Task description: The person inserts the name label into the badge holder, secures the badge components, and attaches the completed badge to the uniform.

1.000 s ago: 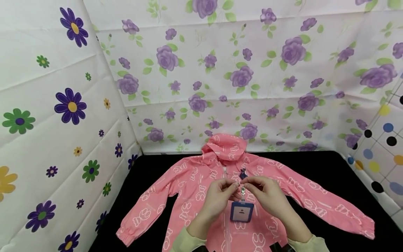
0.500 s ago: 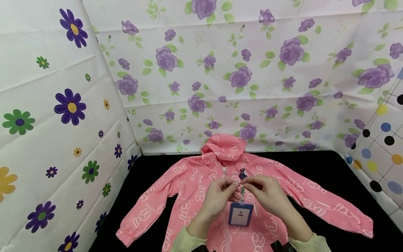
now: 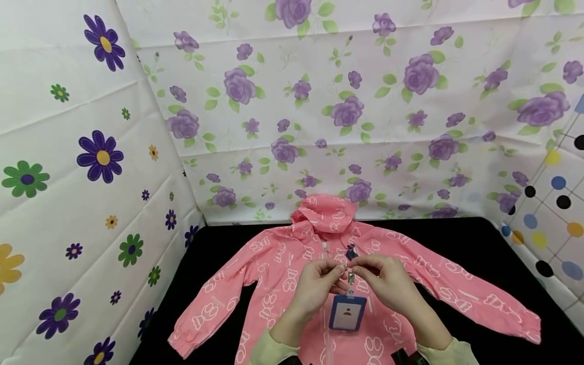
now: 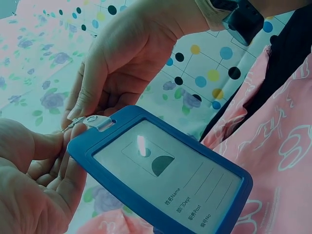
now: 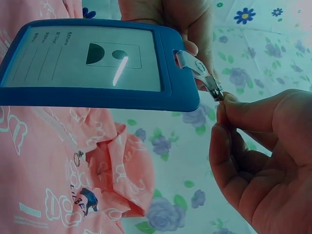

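A blue-framed ID badge holder [image 3: 348, 313] hangs over the front of a pink hooded jacket [image 3: 292, 279], its card face showing. A clear strap [image 5: 192, 66] joins the holder to a small metal clip [image 3: 351, 277]. My right hand [image 3: 385, 281] pinches the clip's end between thumb and forefinger, as the right wrist view [image 5: 263, 146] shows. From the other side, my left hand [image 3: 317, 284] holds the clip at the same end with thumb and fingertips. In the right wrist view, the holder partly hides the left hand [image 5: 173, 14].
The jacket lies spread on a black table [image 3: 456, 238], with its hood [image 3: 326, 213] at the back and its sleeves out to both sides. A dark blue print or patch [image 5: 89, 200] sits on its chest near the zipper. Flowered cloth walls [image 3: 283, 101] stand behind and at the left.
The badge holder has swung a little down and to the left, and its face has tilted further into view. Both hands keep nearly the same place and grip.
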Demonstrator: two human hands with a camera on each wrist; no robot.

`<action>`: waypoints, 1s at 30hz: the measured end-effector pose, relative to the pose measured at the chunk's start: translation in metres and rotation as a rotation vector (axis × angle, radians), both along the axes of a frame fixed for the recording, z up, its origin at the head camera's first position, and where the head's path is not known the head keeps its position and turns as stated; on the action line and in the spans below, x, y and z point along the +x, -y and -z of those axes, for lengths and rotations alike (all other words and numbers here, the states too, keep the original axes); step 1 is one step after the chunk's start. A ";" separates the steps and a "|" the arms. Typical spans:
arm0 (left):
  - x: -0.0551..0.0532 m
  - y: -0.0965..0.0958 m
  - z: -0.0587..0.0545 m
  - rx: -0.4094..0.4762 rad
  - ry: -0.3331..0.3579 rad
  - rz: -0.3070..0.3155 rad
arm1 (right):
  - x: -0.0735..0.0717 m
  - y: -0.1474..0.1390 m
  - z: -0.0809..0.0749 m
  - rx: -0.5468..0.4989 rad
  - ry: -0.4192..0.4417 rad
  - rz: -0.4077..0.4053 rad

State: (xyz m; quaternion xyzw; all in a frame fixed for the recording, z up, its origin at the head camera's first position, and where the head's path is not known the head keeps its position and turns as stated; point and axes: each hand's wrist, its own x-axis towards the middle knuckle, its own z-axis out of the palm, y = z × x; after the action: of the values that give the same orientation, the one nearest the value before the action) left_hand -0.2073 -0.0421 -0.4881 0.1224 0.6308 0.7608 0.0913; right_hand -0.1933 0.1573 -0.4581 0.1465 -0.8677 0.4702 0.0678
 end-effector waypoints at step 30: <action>-0.001 0.002 0.002 0.037 0.036 0.012 | -0.004 0.003 0.003 0.017 -0.016 0.007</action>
State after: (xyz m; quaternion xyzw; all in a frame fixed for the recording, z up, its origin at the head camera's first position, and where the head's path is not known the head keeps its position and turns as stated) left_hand -0.2080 -0.0446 -0.4898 0.1142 0.6141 0.7738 0.1047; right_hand -0.1973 0.1542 -0.4616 0.1480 -0.8715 0.4615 0.0751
